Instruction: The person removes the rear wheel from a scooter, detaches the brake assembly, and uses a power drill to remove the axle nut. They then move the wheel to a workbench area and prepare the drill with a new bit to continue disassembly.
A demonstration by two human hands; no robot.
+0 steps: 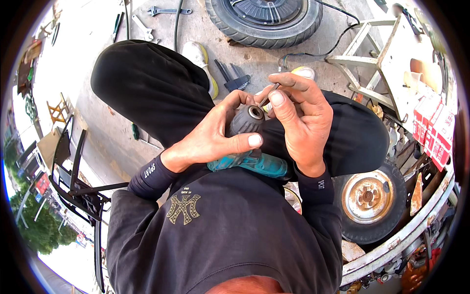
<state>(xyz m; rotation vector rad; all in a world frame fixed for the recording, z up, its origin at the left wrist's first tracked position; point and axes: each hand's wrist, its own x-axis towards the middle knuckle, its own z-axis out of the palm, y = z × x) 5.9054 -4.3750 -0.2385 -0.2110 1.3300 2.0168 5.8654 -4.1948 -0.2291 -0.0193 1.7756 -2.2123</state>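
My left hand point(208, 134) is wrapped round the dark ribbed chuck point(241, 123) of a cordless drill, its thumb and fingers on either side. The chuck points up and away, and its round mouth shows no bit in it. Below it, the drill's teal body point(269, 166) rests against my lap. Between the thumb and fingers of my right hand point(307, 122) is a thin metal bit point(269, 95), slanted, with its lower end close beside the chuck's mouth. Whether the two touch I cannot tell. The bit's exact tip shape is too small to make out.
On the concrete ahead lie a hex key set point(237, 81), an adjustable wrench point(169, 11) and a wheel with a tyre point(267, 22). A metal stool frame point(364, 63) stands at the right, above a rusty-rimmed wheel point(368, 196). A black folding chair point(78, 181) is at the left.
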